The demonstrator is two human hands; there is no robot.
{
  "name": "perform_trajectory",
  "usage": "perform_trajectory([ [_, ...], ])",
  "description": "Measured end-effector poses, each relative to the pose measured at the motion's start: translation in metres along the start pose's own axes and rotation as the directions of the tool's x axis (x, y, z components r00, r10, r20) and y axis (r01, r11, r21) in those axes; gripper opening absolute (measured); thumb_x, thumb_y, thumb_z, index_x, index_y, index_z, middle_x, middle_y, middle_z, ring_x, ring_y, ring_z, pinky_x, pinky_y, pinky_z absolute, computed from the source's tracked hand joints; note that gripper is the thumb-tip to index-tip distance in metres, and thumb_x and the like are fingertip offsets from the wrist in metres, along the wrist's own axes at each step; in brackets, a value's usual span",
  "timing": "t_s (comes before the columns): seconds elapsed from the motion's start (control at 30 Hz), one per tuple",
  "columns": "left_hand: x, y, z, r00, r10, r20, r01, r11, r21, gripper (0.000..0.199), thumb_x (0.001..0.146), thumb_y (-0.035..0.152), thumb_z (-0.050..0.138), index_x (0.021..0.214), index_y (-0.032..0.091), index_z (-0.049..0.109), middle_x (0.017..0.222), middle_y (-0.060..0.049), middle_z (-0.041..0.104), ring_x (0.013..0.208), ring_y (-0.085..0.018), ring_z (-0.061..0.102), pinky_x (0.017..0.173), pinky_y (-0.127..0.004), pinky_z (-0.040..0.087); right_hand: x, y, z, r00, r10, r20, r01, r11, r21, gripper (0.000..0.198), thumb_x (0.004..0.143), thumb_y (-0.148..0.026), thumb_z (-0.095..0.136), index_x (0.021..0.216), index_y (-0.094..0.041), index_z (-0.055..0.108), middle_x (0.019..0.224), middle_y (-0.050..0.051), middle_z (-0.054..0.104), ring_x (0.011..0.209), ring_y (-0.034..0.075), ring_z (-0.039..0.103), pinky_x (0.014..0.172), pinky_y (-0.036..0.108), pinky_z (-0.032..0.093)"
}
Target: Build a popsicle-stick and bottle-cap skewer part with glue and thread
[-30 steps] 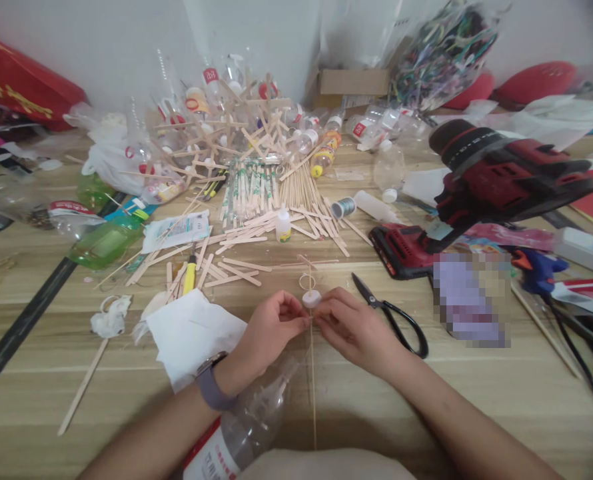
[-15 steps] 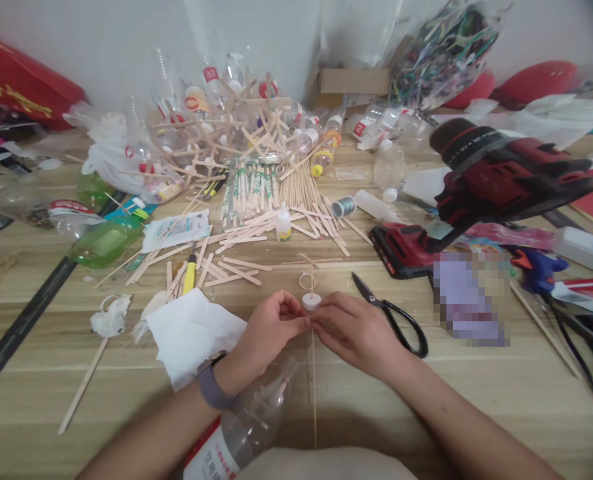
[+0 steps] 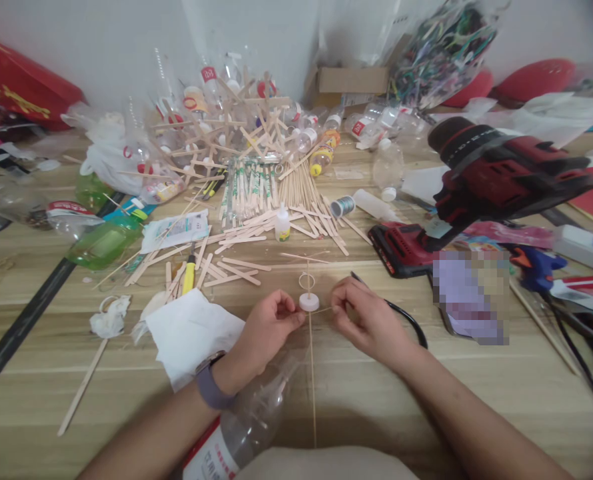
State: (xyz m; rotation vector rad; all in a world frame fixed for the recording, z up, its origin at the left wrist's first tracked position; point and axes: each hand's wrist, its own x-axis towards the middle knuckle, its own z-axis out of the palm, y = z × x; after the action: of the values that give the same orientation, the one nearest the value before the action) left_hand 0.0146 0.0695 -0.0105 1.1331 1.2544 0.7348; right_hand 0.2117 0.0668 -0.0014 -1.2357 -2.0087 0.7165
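Note:
A thin wooden skewer [image 3: 312, 380] runs away from my body, and a white bottle cap [image 3: 309, 303] sits on it near its far end. My left hand [image 3: 274, 330] has thumb and fingers pinched together beside the skewer, just below the cap. A thin pale strand [image 3: 324, 309] stretches from there to my right hand [image 3: 369, 320], which pinches its other end. Whether the strand is thread or a rubber band I cannot tell. My right hand partly covers black-handled scissors [image 3: 414, 325]. Under my left forearm lies a clear plastic bottle [image 3: 254, 417].
A red cordless drill [image 3: 491, 180] stands at right, near a blurred-out phone [image 3: 471, 300]. Ahead are a small glue bottle [image 3: 282, 225], a thread spool [image 3: 344, 207] and scattered craft sticks [image 3: 241, 240]. White paper [image 3: 191, 330] and a yellow-handled knife [image 3: 189, 273] lie left.
My right hand has moved right, away from my left, drawing the strand out between them. More of the cap shows, and the scissors are more covered.

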Motion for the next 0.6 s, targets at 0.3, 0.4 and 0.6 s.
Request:
perform_trajectory([
  [0.3, 0.000, 0.000, 0.000, 1.000, -0.022, -0.002, 0.022, 1.000, 0.002, 0.034, 0.073, 0.033, 0.069, 0.067, 0.022, 0.037, 0.055, 0.010, 0.035, 0.049, -0.008, 0.031, 0.048, -0.021, 0.026, -0.001, 0.000, 0.020, 0.970, 0.185, 0.155, -0.238, 0.842, 0.483, 0.019, 0.096, -0.034, 0.036, 0.081, -0.023, 0.041, 0.067, -0.001, 0.055, 0.049, 0.012, 0.048, 0.050, 0.026, 0.042],
  [0.4, 0.000, 0.001, 0.001, 0.999, -0.035, -0.002, 0.035, 0.999, -0.016, 0.038, 0.073, 0.035, 0.069, 0.067, 0.023, 0.034, 0.056, 0.010, 0.036, 0.048, -0.007, 0.029, 0.047, -0.020, 0.025, -0.001, -0.001, 0.023, 0.962, 0.213, 0.171, -0.273, 0.793, 0.545, 0.023, 0.097, -0.040, 0.035, 0.082, -0.024, 0.041, 0.069, 0.000, 0.055, 0.047, 0.012, 0.046, 0.048, 0.027, 0.041],
  [0.6, 0.000, 0.002, 0.002, 0.998, -0.067, 0.018, 0.068, 0.995, -0.070, 0.042, 0.072, 0.038, 0.071, 0.067, 0.023, 0.032, 0.056, 0.011, 0.034, 0.046, -0.005, 0.026, 0.044, -0.019, 0.022, -0.003, -0.003, 0.020, 0.966, 0.216, 0.145, -0.260, 0.820, 0.510, 0.023, 0.096, -0.039, 0.041, 0.079, -0.024, 0.042, 0.063, -0.003, 0.047, 0.052, 0.012, 0.043, 0.048, 0.025, 0.037],
])
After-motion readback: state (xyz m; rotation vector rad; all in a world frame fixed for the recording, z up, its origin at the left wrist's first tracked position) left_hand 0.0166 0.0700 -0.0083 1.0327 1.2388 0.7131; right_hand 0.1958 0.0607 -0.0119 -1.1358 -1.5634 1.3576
